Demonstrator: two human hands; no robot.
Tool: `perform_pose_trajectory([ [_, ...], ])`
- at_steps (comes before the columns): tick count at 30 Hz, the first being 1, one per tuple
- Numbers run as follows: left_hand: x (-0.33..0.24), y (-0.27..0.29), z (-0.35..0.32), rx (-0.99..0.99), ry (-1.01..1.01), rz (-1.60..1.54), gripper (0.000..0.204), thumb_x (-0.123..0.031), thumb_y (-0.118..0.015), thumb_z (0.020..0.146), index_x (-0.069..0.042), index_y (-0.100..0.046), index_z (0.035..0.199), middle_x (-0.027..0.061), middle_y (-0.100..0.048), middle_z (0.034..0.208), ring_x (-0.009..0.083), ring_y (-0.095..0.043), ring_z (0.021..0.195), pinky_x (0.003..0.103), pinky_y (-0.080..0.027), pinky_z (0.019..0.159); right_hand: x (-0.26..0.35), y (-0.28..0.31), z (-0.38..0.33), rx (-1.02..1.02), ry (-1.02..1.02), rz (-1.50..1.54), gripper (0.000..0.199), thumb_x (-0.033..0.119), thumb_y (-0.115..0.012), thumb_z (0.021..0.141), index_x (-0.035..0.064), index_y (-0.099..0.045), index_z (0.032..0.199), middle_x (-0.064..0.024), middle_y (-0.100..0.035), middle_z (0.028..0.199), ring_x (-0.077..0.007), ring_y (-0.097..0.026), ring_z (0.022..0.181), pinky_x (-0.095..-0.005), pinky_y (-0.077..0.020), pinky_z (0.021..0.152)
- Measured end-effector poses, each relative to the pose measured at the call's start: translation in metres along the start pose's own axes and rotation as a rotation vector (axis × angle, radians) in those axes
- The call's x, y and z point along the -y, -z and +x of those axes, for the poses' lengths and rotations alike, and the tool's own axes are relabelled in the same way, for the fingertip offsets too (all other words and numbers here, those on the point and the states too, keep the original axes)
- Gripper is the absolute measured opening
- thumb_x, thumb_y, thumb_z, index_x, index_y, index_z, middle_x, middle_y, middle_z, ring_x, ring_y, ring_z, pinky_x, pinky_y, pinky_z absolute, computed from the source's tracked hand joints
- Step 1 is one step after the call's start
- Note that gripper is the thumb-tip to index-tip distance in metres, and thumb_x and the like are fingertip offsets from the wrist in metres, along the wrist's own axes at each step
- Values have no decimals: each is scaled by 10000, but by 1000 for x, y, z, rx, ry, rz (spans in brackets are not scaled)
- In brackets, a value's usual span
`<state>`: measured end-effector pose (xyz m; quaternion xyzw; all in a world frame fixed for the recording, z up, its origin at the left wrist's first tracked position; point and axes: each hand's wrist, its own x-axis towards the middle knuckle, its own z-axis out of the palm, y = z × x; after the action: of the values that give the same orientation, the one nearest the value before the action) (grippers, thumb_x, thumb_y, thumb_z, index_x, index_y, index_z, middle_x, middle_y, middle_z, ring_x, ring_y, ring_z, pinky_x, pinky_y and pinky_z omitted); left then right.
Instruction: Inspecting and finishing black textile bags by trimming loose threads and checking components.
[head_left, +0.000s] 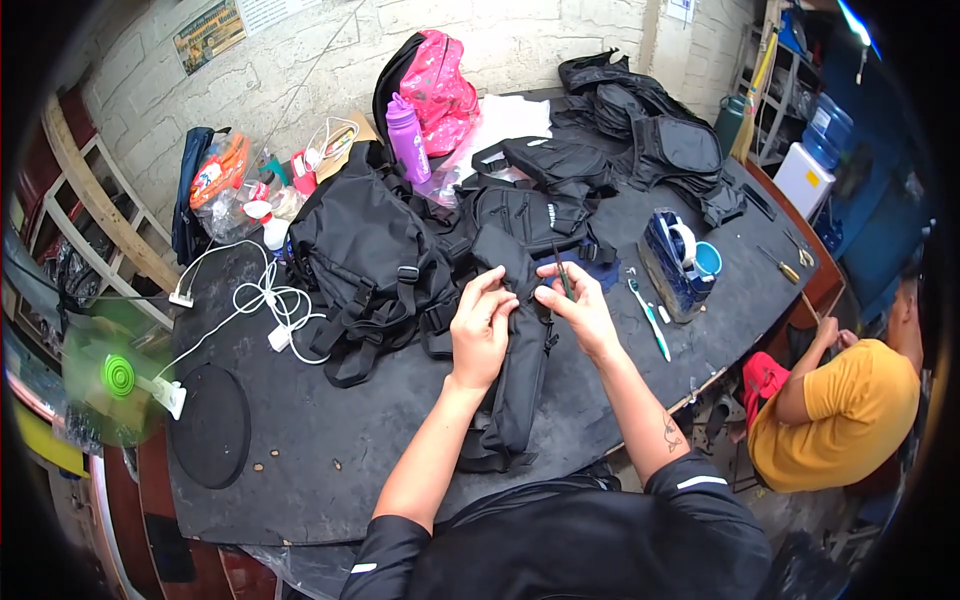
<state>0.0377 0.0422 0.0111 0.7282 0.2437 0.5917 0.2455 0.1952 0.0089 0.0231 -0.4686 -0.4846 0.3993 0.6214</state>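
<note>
A long, narrow black fabric bag (520, 385) lies in front of me, its lower end toward my body. My left hand (482, 328) is at its upper part, fingers bent and pinched together at the bag's left edge; anything small between the fingertips is too small to make out. Just opposite, my right hand (582, 310) is closed around a slim, dark, pointed tool (563, 275) that stands up between thumb and fingers. The tool's lower end is hidden by the hand. A black backpack (360, 235) with buckled straps lies left of my hands.
More black bags (680, 155) fill the back of the dark table (300, 510). A purple bottle (405, 140) stands by a pink backpack (440, 90). On the right are a toothbrush (650, 320), a tool box (675, 265) and a screwdriver (778, 264). A fan (118, 376) and a seated person (840, 415) flank the table.
</note>
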Motion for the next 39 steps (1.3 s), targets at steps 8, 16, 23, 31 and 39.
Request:
perform_pose_trajectory([
  [8,0,-6,16,-64,121,8,218,154,-346,777,53,-507,885,139,-536,993,167,-472,706,253,-410,674,-8,3,1,26,24,-86,338,134,-754,723,28,-591,999,48,-515,833,-30,-406,715,-187,-386,670],
  [16,2,-10,15,-111,167,-95,169,146,-342,770,44,-453,846,140,-556,940,191,-489,733,247,-404,708,25,2,-11,-158,504,-772,247,70,-717,710,49,-617,935,-41,-561,818,-174,-561,771,-253,-439,706],
  [23,-12,-10,19,-61,138,3,197,165,-335,730,49,-438,851,128,-508,847,209,-478,714,264,-410,712,50,-13,-12,-105,745,-1170,220,132,-707,664,84,-620,861,-36,-510,761,-229,-494,740,-357,-358,658],
  [31,0,-8,16,-83,126,-53,154,149,-346,750,33,-418,820,170,-552,936,251,-547,834,278,-421,772,26,-4,-8,-180,637,-952,182,118,-696,687,69,-625,848,-48,-550,791,-248,-515,754,-358,-378,668],
  [39,-8,-8,19,-22,141,-52,136,144,-346,770,31,-409,811,175,-553,940,263,-547,856,282,-420,787,32,-9,-14,-136,708,-1079,223,144,-706,688,73,-626,883,-43,-516,770,-222,-491,743,-339,-355,673],
])
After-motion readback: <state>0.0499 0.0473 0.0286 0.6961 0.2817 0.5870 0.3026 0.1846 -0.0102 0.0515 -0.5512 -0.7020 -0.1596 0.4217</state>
